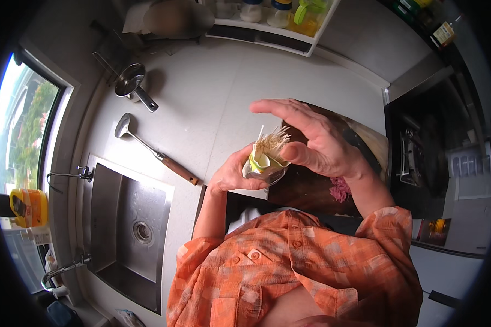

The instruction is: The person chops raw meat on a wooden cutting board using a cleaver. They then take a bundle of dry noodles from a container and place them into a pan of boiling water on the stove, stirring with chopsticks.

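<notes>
My left hand (239,173) is wrapped around a clear container (277,178), held above the counter's front edge. Out of its top stands a bundle of thin pale sticks (272,141), their ends fanned out. A yellow-green and white wrapper (259,162) shows at the container's mouth. Just to the right of the sticks hovers my right hand (325,139), its thumb and fingers spread apart with nothing between them. Beneath that hand lies a dark wooden cutting board (296,194). Pinkish-red minced meat (339,189) rests on the board, partly hidden by my right forearm.
A spatula (159,153) with a wooden handle lies on the pale counter (200,81). Farther back stands a small metal pan (131,79). The steel sink (141,212) is at left, beside taps (85,173). Jars (279,14) occupy a rack at the back; a dark stove (425,135) is at right.
</notes>
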Demonstrator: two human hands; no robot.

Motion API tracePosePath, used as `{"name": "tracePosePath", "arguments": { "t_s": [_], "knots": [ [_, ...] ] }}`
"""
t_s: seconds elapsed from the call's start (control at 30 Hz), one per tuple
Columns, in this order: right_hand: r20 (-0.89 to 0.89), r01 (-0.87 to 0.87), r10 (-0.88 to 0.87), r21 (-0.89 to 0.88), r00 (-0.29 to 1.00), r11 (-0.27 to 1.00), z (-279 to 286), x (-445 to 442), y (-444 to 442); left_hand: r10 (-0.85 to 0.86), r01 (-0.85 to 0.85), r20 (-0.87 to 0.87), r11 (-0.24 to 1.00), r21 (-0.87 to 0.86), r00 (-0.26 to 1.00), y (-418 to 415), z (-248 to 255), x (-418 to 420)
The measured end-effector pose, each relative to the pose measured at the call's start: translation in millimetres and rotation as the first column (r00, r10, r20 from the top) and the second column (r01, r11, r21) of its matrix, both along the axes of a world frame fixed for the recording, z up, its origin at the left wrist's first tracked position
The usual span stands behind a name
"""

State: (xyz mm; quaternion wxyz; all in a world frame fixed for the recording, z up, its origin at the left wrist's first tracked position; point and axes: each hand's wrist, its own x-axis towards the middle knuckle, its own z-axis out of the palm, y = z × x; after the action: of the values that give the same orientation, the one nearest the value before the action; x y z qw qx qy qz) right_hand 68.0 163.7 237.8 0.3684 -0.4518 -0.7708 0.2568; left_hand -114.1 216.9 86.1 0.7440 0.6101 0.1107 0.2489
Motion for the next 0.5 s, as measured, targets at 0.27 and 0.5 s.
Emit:
{"name": "tracePosePath", "arguments": {
  "t_s": [0.27,0.5],
  "knots": [
    [0.152,-0.032,0.030,0.010,0.988,0.999,-9.7,0.7,2.9,-0.028,0.031,-0.043,0.998,0.061,0.999,-1.2,5.8,1.6],
    [0.058,0.030,-0.028,-0.026,0.998,0.999,-1.4,8.8,3.5,0.002,-0.002,-0.022,1.000,0.026,1.000,-2.7,-1.2,5.2]
  ]
}}
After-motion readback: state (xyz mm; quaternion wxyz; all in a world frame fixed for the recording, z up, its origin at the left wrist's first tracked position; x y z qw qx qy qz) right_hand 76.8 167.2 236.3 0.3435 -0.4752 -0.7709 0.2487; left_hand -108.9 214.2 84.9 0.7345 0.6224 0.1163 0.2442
